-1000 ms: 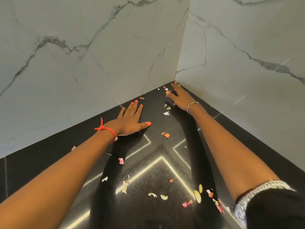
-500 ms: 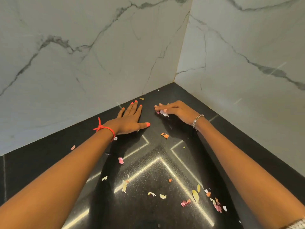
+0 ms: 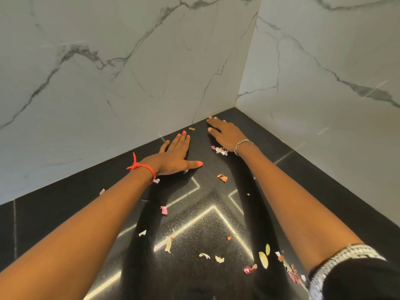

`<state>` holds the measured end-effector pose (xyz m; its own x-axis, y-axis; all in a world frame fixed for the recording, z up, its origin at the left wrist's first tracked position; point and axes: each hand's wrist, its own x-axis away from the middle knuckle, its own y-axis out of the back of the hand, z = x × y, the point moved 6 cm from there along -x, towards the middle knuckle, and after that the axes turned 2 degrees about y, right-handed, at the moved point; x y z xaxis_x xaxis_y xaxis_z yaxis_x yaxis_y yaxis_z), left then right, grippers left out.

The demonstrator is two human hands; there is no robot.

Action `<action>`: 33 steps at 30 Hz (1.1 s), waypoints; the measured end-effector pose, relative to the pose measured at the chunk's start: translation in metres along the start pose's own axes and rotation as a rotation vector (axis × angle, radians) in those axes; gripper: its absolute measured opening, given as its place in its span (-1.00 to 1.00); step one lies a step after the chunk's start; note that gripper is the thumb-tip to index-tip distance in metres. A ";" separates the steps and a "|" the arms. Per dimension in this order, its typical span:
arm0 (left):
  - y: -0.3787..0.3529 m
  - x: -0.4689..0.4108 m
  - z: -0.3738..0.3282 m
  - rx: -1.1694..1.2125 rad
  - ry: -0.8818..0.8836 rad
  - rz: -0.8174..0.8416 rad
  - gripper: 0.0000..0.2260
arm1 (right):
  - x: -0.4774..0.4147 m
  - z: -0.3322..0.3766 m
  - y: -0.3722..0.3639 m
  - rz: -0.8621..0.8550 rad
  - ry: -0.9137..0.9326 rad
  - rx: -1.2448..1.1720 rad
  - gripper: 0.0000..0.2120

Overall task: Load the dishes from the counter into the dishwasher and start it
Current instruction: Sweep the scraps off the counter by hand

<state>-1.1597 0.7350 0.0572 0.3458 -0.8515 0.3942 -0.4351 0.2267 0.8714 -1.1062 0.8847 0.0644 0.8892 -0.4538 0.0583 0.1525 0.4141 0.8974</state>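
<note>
A: Starting at the left, what do we have?

B: We see the white marble wall (image 3: 108,83) meeting the black speckled surface (image 3: 54,217). Our left hand (image 3: 175,156) lies palm down on that surface. Its fingers are straight and close together, the thumb is spread to the side, and there is a red string bracelet (image 3: 141,167) at the wrist. It holds nothing, and we find it just where it lay half a second ago.

A: And the litter in the middle?

B: We count a pink scrap (image 3: 163,210) below the left wrist, an orange scrap (image 3: 222,178) between the two forearms, and two yellow slivers (image 3: 263,259) nearer us. None of those has shifted. What is new is a small heap of scraps (image 3: 220,150) lying uncovered, just beside the heel of our right hand.

A: So the right hand moved?

B: Yes. Half a second ago it was curved over those scraps, fingertips almost at the left hand's. Now our right hand (image 3: 226,135) has reached back toward the corner. Its fingers are stretched flat on the surface near the foot of the white marble wall, gripping nothing. A beaded bracelet (image 3: 242,144) circles its wrist. A tan scrap (image 3: 191,128) lies between the two hands by the wall, unmoved.

A: Farther right?

B: We see the second marble wall (image 3: 324,105), and at the bottom corner a black sleeve (image 3: 363,280) with a pale patterned cuff.

A: The dishes, the dishwasher?

B: We cannot tell where they are from this view.
</note>
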 end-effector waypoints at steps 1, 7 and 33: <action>0.001 0.000 0.000 0.005 -0.002 -0.009 -0.23 | 0.005 0.003 -0.002 0.013 0.038 0.002 -0.56; 0.002 0.005 -0.001 0.084 -0.022 -0.070 -0.21 | 0.055 0.027 -0.020 0.061 0.209 0.051 -0.56; 0.013 0.096 0.134 0.623 -0.101 -0.513 -0.67 | 0.028 0.064 -0.021 0.277 0.085 0.065 -0.45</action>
<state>-1.2434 0.5933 0.0674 0.5642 -0.8232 -0.0640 -0.6359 -0.4826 0.6023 -1.1123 0.8127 0.0754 0.9266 -0.2614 0.2704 -0.1265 0.4604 0.8787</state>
